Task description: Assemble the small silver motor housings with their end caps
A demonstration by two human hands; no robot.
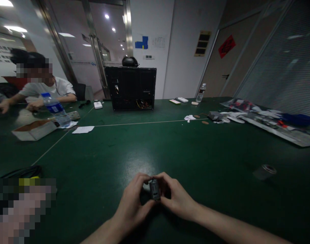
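Observation:
Both of my hands are above the green table point(124, 152), close to its near side. Between them is a small dark grey electric motor point(155, 189), cylinder-shaped, with slots in its side. My left hand point(135, 196) pinches it from the left with thumb and fingers. From the right, the fingertips and thumb of my right hand point(177, 197) close on the same motor. Its far end is partly hidden by the fingertips. Off to the right, apart from my hands, lies a grey metal cylinder point(264, 172), blurred.
A black computer case point(134, 88) stands at the back. At left are a water bottle point(57, 110), an open cardboard box point(35, 130), paper point(83, 129) and a black cable point(22, 171). A co-worker point(49, 89) sits far left. A cluttered board point(279, 128) lies right.

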